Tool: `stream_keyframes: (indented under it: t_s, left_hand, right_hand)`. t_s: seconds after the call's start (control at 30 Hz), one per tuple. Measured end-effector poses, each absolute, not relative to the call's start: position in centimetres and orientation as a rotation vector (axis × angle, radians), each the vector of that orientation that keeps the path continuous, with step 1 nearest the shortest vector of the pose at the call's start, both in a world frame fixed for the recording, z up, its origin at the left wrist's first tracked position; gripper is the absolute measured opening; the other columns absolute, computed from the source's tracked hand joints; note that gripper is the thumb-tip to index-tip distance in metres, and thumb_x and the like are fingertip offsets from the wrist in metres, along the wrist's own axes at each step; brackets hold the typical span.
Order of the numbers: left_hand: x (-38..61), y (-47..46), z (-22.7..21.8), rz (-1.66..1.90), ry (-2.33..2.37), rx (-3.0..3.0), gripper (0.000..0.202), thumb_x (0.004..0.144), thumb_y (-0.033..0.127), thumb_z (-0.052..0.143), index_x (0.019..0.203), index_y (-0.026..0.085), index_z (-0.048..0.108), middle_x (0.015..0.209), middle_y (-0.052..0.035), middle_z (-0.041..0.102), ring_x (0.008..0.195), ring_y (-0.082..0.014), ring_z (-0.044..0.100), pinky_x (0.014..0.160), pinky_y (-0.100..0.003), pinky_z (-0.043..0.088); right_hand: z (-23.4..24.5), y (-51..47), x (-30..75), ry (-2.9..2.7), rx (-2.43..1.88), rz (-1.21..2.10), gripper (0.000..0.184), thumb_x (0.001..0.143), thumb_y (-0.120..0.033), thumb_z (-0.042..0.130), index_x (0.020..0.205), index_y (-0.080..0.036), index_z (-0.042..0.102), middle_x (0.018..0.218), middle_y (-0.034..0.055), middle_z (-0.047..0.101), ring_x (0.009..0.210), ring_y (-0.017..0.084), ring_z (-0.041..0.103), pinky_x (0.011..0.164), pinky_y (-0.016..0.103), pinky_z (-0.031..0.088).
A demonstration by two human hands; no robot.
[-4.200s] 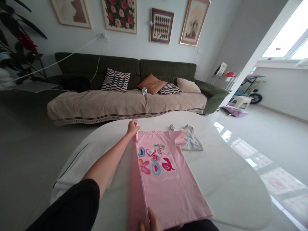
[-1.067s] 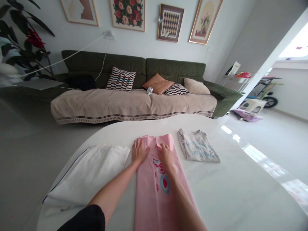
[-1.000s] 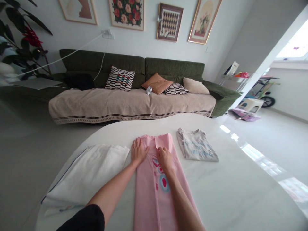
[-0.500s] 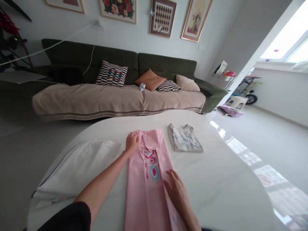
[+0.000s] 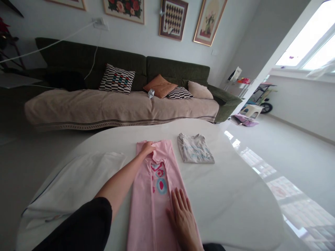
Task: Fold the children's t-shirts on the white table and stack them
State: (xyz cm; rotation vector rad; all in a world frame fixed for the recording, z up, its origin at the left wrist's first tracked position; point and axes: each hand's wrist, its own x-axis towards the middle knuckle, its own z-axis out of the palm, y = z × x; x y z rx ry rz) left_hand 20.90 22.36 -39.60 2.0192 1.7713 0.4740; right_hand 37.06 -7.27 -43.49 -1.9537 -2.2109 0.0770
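A pink garment (image 5: 141, 212) lies lengthwise on the white table, its sides folded inward over a strip of blue and red print. At its far end my left hand (image 5: 148, 148) has closed its fingers on the collar flap; the fingertips are partly hidden. My right hand (image 5: 182, 215) rests flat on the garment's right side, fingers stretched out and holding nothing. Right of the pink garment sits a folded light grey T-shirt (image 5: 196, 149) with pale blue lettering. To the left, a white garment (image 5: 81, 176) with a dark edge is spread out, partly behind my left arm.
The white table (image 5: 235, 195) has a rounded edge. Beyond it stands a dark green sofa (image 5: 180, 68) with a beige cover (image 5: 112, 108) and several cushions. Sunlit floor lies to the right, with a white stool (image 5: 251, 111) farther back.
My left hand has shifted inward from the garment's left corner to the collar flap. My right hand has moved nearer and flattened on the cloth. The view has shifted slightly.
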Motion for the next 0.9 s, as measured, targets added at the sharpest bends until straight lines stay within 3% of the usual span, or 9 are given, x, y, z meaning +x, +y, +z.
stream_keyframes:
  t_s: [0.13, 0.23, 0.33, 0.4, 0.47, 0.53, 0.73, 0.9]
  left_hand:
    - [20.4, 21.9, -39.2, 0.466, 1.857, 1.972, 0.026, 0.071, 0.027, 0.056, 0.093, 0.014, 0.060, 0.085, -0.0069, 0.065, 0.080, -0.0185, 0.061, 0.066, -0.023, 0.044]
    - [21.3, 20.8, -38.6, 0.567, 1.906, 2.035, 0.036, 0.079, 0.027, 0.046, 0.113, 0.016, 0.049, 0.113, -0.0117, 0.055, 0.105, -0.0219, 0.051, 0.083, -0.030, 0.042]
    - [23.0, 19.0, -39.0, 0.638, 1.756, 2.231, 0.044, 0.082, 0.031, 0.043, 0.126, 0.026, 0.038, 0.136, -0.0055, 0.034, 0.125, -0.0207, 0.030, 0.100, -0.034, 0.029]
    - [23.9, 17.9, -40.2, 0.564, 1.558, 2.398, 0.050, 0.080, 0.040, 0.046, 0.128, 0.031, 0.035, 0.142, -0.0018, 0.025, 0.130, -0.0251, 0.019, 0.104, -0.043, 0.019]
    - [24.5, 17.3, -41.4, 0.424, 1.434, 2.478, 0.055, 0.078, 0.049, 0.046, 0.129, 0.033, 0.035, 0.145, -0.0026, 0.018, 0.131, -0.0334, 0.011, 0.101, -0.056, 0.012]
    - [24.8, 17.4, -42.0, 0.298, 1.421, 2.458, 0.057, 0.077, 0.054, 0.043, 0.129, 0.033, 0.035, 0.146, -0.0040, 0.014, 0.130, -0.0383, 0.007, 0.097, -0.063, 0.009]
    - [25.2, 15.7, -39.2, 0.289, 1.419, 2.455, 0.056, 0.079, 0.053, 0.042, 0.128, 0.028, 0.039, 0.143, -0.0069, 0.023, 0.130, -0.0347, 0.013, 0.099, -0.059, 0.013]
    - [22.1, 1.7, -39.8, 0.470, 1.444, 2.413, 0.062, 0.084, 0.049, 0.035, 0.136, 0.018, 0.023, 0.143, -0.0124, 0.022, 0.132, -0.0280, 0.013, 0.102, -0.049, 0.022]
  right_hand:
    - [-43.6, -7.3, 37.1, -2.204, -1.959, 0.068, 0.057, 0.088, -0.044, 0.028, 0.138, -0.021, 0.011, 0.143, 0.0019, 0.017, 0.131, 0.023, 0.016, 0.104, 0.042, 0.027]
    - [-43.7, -7.2, 37.0, -2.197, -1.959, 0.061, 0.058, 0.088, -0.044, 0.028, 0.138, -0.022, 0.012, 0.143, 0.0016, 0.017, 0.130, 0.023, 0.017, 0.104, 0.041, 0.027]
    - [-43.8, -7.2, 37.0, -2.192, -1.966, 0.060, 0.059, 0.087, -0.045, 0.029, 0.138, -0.022, 0.012, 0.143, 0.0016, 0.017, 0.130, 0.023, 0.017, 0.104, 0.041, 0.027]
    - [-43.8, -7.1, 37.0, -2.194, -1.976, 0.066, 0.059, 0.087, -0.046, 0.029, 0.138, -0.021, 0.012, 0.143, 0.0020, 0.017, 0.131, 0.024, 0.017, 0.103, 0.041, 0.026]
    - [-43.7, -7.1, 37.0, -2.202, -1.977, 0.075, 0.060, 0.087, -0.047, 0.028, 0.138, -0.021, 0.012, 0.143, 0.0020, 0.016, 0.131, 0.023, 0.016, 0.103, 0.041, 0.026]
    - [-43.5, -7.2, 36.9, -2.206, -1.976, 0.083, 0.060, 0.087, -0.048, 0.028, 0.138, -0.021, 0.011, 0.143, 0.0018, 0.015, 0.131, 0.023, 0.013, 0.104, 0.041, 0.025]
    - [-43.0, -7.3, 36.6, -2.199, -1.992, 0.089, 0.059, 0.087, -0.047, 0.026, 0.138, -0.021, 0.011, 0.144, 0.0026, 0.013, 0.132, 0.023, 0.011, 0.103, 0.042, 0.024]
    - [-42.7, -7.6, 36.6, -2.195, -1.958, 0.048, 0.057, 0.088, -0.045, 0.027, 0.138, -0.021, 0.014, 0.144, 0.0041, 0.016, 0.132, 0.023, 0.011, 0.103, 0.043, 0.023]
